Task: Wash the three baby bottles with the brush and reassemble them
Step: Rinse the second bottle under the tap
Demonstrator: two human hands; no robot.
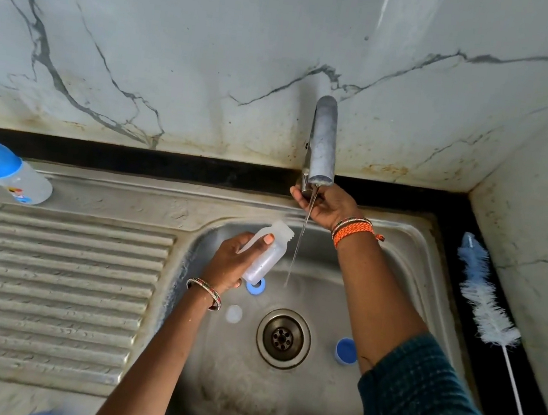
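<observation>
**My left hand holds the open bottle beside the running water**

My left hand (230,257) is wrapped around a clear, frosted plastic baby bottle (265,253) with its cap off, thumb across the front, holding it tilted over the stainless steel sink basin (408,258). Its threaded mouth points up and to the right, just beside the thin stream of water (299,245) but not under it. My right hand (326,207) reaches to the back of the basin under the steel tap spout (324,141), fingers curled at what looks like the tap handle; the spout hides part of it, so I can't be sure how firmly I grip it.

I judge this to be the rinsing step on one bottle, with the flow being set. Next I need to bring the mouth under the stream, then fetch the long white-and-blue bristle brush (488,309), which lies on the dark counter to my right, untouched.

The bottle's parts lie in the basin: a blue screw ring (257,287) just beneath the bottle's base, a pale clear teat (234,314) left of the drain (283,338), and a blue cap (346,350) to its right. A second bottle with a blue dome cap (11,171) lies assembled on the far corner of the ribbed drainboard. I see no third bottle.

Both forearms stretch forward over the sink, the right crossing above the blue cap.
</observation>
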